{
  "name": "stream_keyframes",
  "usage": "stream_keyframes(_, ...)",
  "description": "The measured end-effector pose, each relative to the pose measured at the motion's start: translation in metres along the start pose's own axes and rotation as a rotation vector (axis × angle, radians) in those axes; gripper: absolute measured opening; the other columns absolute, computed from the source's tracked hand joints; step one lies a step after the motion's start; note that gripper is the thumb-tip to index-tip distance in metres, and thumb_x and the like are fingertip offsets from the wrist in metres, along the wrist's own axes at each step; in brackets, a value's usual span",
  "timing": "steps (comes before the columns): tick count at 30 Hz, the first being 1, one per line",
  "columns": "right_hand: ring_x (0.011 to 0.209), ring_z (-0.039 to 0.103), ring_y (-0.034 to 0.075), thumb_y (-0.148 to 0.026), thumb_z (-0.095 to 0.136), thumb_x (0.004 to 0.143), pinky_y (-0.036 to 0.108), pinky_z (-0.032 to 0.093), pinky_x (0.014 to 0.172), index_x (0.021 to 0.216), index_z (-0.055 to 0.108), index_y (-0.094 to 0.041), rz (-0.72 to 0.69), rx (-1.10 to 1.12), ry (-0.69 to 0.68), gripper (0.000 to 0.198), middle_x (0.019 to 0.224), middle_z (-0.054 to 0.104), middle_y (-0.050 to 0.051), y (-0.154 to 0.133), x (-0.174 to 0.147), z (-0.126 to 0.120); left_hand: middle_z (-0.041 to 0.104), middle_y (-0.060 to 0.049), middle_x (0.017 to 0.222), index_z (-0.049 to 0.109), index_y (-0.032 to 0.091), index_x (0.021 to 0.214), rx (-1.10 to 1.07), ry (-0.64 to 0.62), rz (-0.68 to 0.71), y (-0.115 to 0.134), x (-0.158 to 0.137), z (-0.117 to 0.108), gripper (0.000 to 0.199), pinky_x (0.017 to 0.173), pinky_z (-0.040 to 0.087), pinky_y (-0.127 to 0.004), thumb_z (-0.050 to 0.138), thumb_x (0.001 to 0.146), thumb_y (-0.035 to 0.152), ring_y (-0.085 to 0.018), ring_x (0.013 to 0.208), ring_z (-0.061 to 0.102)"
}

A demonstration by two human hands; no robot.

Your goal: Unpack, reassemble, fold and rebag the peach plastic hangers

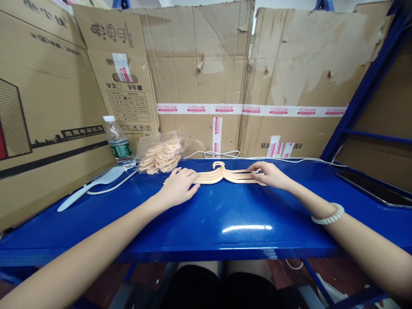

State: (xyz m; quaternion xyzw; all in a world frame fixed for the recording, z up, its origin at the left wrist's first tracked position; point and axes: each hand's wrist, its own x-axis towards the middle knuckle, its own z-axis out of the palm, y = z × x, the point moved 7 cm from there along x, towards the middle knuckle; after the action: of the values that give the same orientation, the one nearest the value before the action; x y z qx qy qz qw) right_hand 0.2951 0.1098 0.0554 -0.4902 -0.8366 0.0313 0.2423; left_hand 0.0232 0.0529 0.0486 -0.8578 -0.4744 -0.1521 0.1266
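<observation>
Several peach-coloured plastic clothes hangers (209,177) lie nested together on the blue tabletop, their hooks (219,165) pointing to the back. My left hand (179,187) curls over the left end of the hangers, with the thumb on the near side; it covers most of that end. At the other end, my right hand (268,175) grips the hangers between thumb and fingers. Behind my left hand sits a clear plastic bag (161,152) with more peach-coloured pieces inside, their shape hard to make out.
At the left stand a water bottle (119,143) and a pale blue hairbrush (93,185). A white cable (289,160) runs along the back. A dark tablet or phone (376,189) lies at the right. Cardboard sheets (199,64) wall the back and left of the blue table (206,214).
</observation>
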Motion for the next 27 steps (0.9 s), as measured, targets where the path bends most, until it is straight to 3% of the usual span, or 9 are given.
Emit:
stream_keyframes(5,0.088,0.067,0.023,-0.029,0.054,0.082,0.032,0.051,0.075,0.095,0.071,-0.018,-0.053,0.014,-0.078,0.025,0.098,0.074,0.007,0.004,-0.008,-0.007,0.074,-0.008,0.104,0.066,0.017,0.113,-0.01,0.02,-0.166,-0.031,0.001,-0.012,0.032,0.081,0.05,-0.035,0.046,0.091,0.026,-0.026,0.096,0.068)
stream_keyframes(10,0.086,0.067,0.023,-0.032,0.054,0.082,0.031,0.051,0.072,0.096,0.071,-0.018,-0.075,0.005,-0.12,0.026,0.097,0.074,0.008,0.009,-0.009,-0.004,0.075,-0.001,0.081,0.07,0.021,0.103,-0.025,-0.025,-0.266,-0.047,-0.001,-0.011,0.026,0.06,0.044,-0.027,0.053,0.085,0.028,-0.023,0.08,0.07)
stream_keyframes(17,0.084,0.067,0.024,-0.028,0.056,0.08,0.033,0.05,0.076,0.096,0.072,-0.017,-0.096,-0.012,-0.144,0.025,0.095,0.074,0.009,0.008,-0.009,0.001,0.074,-0.001,0.078,0.072,0.023,0.098,-0.043,-0.122,-0.281,-0.045,-0.002,-0.005,0.023,0.057,0.039,-0.025,0.058,0.08,0.03,-0.022,0.076,0.068)
stream_keyframes(23,0.082,0.067,0.022,-0.026,0.059,0.079,0.032,0.05,0.074,0.094,0.073,-0.019,-0.102,-0.011,-0.139,0.022,0.092,0.075,0.007,0.012,-0.008,0.001,0.071,0.0,0.075,0.072,0.023,0.087,-0.069,-0.188,-0.292,-0.047,-0.004,-0.003,0.021,0.057,0.04,-0.026,0.058,0.074,0.015,-0.02,0.073,0.065)
stream_keyframes(27,0.081,0.067,0.023,-0.028,0.059,0.079,0.033,0.05,0.074,0.093,0.073,-0.019,-0.107,-0.008,-0.138,0.021,0.091,0.075,0.007,0.013,-0.008,0.001,0.067,0.0,0.077,0.068,0.018,0.086,-0.108,-0.246,-0.285,-0.046,-0.004,0.0,0.008,0.061,0.045,-0.027,0.063,0.08,0.015,-0.016,0.067,0.061)
